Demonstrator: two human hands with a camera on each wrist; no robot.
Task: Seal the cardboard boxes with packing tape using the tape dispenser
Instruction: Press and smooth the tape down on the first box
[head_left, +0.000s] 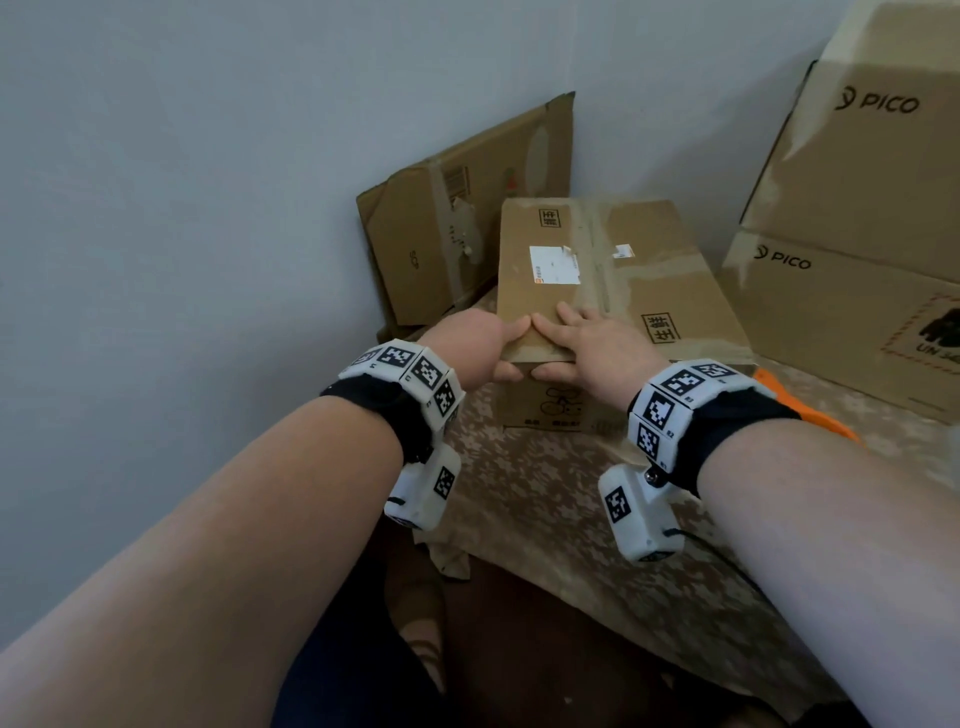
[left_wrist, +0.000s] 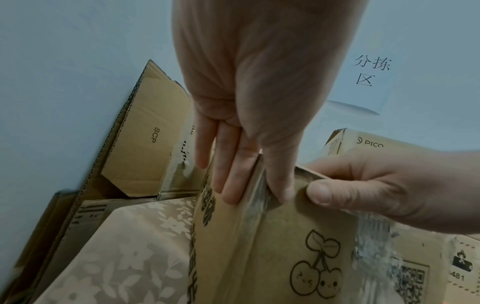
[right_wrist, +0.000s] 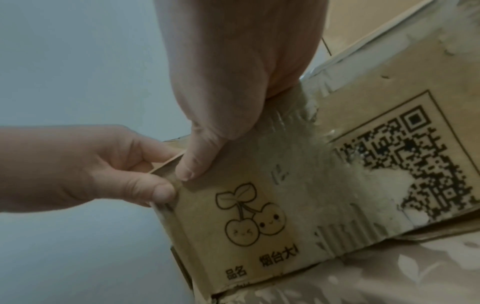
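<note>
The left hand (head_left: 470, 340) grips the near left corner of the cardboard box (head_left: 613, 270), thumb on the lid, fingers curled down the side. Touching it, the right hand (head_left: 597, 345) pinches the same near edge, fingers flat on top, thumb beneath. The box sits on a floral-covered bench (head_left: 540, 483). Right of this grip, an orange tape dispenser (head_left: 810, 410) peeks out; PICO boxes (head_left: 852, 208) stand beyond, against a pale wall (head_left: 208, 156).
</note>
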